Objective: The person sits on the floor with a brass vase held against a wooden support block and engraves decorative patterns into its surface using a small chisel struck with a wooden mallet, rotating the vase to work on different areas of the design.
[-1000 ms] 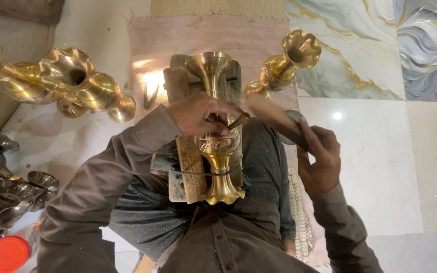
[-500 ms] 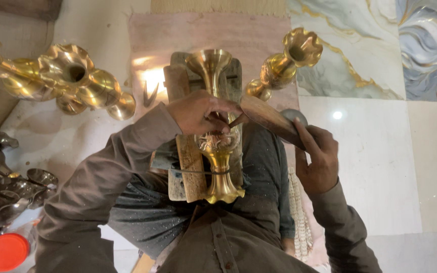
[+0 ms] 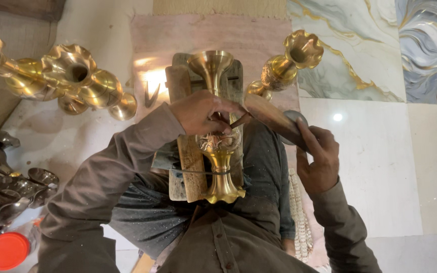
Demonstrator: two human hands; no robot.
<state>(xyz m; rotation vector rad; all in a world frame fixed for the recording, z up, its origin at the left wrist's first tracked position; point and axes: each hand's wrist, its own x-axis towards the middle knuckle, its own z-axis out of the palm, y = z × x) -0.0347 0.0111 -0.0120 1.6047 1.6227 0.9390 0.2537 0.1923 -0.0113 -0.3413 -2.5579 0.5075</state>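
While the left hand (image 3: 206, 112) stays pinching a thin chisel against the polished brass vase (image 3: 218, 146), the right hand (image 3: 319, 156) has raised its gripped wooden mallet (image 3: 271, 119) slightly.

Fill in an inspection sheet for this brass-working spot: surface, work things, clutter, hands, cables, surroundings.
Surface: pale tiled floor, marbled tiles at the far right.
Work things: brass vase lying on a wooden block in the lap; thin chisel set against its body; wooden mallet.
Clutter: brass pieces at left, one brass piece behind the mallet, grey metal spoons, red lid.
Hands: left hand holds the chisel on the vase; right hand grips the mallet.
Cables: nothing seen.
Surroundings: woven mat at the top.
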